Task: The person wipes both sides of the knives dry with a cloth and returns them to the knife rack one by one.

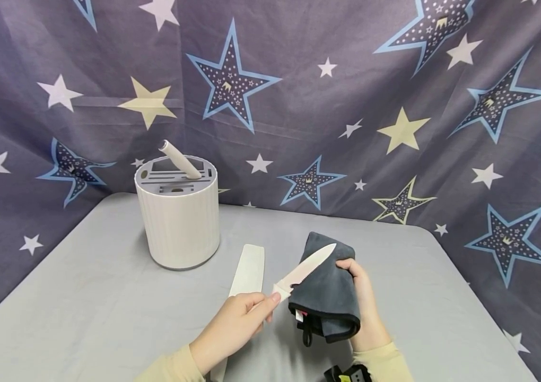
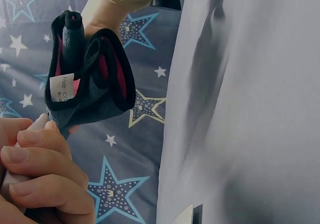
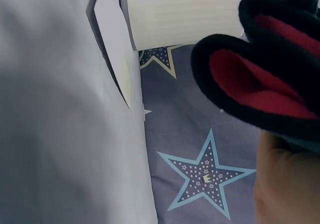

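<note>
In the head view my left hand point(image 1: 237, 323) grips the handle of a white serrated knife point(image 1: 310, 269), its blade angled up and to the right. The blade overlaps a folded dark grey cloth point(image 1: 325, 294); whether they touch I cannot tell. My right hand point(image 1: 367, 305) holds that cloth from its right side, thumb at the front. Black edging, a white label and a red lining show on the cloth point(image 2: 95, 84) in the left wrist view. Beneath my left hand lies a wide white knife blade point(image 1: 249, 269) on the table, its lower part mostly hidden.
A round white knife block point(image 1: 180, 228) stands at the back left of the grey-covered table point(image 1: 84, 297). One pale handle point(image 1: 181, 160) leans out of its slotted top. A star-patterned curtain point(image 1: 270, 111) hangs behind the table.
</note>
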A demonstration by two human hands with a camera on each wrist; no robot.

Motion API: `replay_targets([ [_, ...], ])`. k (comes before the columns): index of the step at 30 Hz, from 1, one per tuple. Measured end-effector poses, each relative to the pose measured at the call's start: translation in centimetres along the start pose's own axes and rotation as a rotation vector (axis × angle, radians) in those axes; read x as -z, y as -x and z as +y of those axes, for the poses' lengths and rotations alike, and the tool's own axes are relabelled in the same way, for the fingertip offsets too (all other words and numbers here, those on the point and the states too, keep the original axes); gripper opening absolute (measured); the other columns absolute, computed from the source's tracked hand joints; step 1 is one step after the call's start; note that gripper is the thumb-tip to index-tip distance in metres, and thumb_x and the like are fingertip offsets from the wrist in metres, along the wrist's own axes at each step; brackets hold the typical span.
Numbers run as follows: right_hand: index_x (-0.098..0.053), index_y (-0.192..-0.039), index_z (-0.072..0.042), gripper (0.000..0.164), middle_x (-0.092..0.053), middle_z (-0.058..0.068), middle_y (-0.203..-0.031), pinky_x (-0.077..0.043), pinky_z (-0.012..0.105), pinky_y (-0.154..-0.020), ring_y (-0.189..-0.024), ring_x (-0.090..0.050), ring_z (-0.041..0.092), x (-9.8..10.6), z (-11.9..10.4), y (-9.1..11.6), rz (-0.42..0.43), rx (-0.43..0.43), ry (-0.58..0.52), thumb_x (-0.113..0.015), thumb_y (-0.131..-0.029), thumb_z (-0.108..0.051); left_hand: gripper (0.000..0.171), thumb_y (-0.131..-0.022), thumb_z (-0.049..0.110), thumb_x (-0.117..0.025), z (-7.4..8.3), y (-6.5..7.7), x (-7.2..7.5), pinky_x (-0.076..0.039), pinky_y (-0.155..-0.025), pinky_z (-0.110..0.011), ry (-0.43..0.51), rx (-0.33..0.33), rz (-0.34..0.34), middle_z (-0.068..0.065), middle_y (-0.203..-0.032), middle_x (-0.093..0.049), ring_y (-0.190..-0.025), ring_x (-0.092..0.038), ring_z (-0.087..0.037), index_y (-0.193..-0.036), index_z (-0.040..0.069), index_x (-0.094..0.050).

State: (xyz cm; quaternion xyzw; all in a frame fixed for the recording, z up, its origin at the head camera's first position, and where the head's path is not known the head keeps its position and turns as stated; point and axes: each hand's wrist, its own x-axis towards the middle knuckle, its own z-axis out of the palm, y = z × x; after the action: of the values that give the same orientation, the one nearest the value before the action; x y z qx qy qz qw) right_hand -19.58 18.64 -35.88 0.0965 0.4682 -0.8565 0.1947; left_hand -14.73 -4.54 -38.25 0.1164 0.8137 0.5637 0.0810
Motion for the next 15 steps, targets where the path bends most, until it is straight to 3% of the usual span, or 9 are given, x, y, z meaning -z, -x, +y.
replay_targets([
  [8, -0.054, -0.105, -0.014, 0.025, -0.067, -0.003, -0.09, -0.054, 0.025, -0.075, -0.077, -0.066, 0.013, -0.6, 0.9, 0.0, -0.062, -0.03, 0.034, -0.033, -0.099, -0.026, 0.047, -0.1, 0.048, -0.053, 0.1, -0.1, 0.0, -0.024, -0.043, -0.02, -0.017, -0.021, 0.002, 0.006, -0.051, -0.041, -0.046, -0.032, -0.004, -0.073, 0.01, -0.06],
  [11, -0.053, -0.107, -0.014, 0.027, -0.068, -0.002, -0.093, -0.054, 0.027, -0.078, -0.08, -0.067, 0.014, -0.9, 1.3, 0.1, -0.097, -0.049, 0.045, -0.032, -0.098, -0.027, 0.049, -0.1, 0.048, -0.053, 0.1, -0.2, 0.0, -0.024, -0.044, -0.02, -0.017, -0.026, 0.001, 0.006, -0.052, -0.042, -0.047, -0.032, -0.004, -0.075, 0.007, -0.061],
  [15, -0.056, -0.102, -0.014, 0.027, -0.067, -0.004, -0.09, -0.052, 0.023, -0.078, -0.079, -0.065, 0.01, -1.3, 1.7, -0.2, -0.082, -0.034, 0.091, -0.032, -0.097, -0.025, 0.051, -0.1, 0.047, -0.052, 0.2, -0.2, 0.0, -0.026, -0.044, -0.02, -0.011, -0.025, -0.003, 0.005, -0.052, -0.042, -0.047, -0.034, -0.004, -0.077, 0.003, -0.062],
])
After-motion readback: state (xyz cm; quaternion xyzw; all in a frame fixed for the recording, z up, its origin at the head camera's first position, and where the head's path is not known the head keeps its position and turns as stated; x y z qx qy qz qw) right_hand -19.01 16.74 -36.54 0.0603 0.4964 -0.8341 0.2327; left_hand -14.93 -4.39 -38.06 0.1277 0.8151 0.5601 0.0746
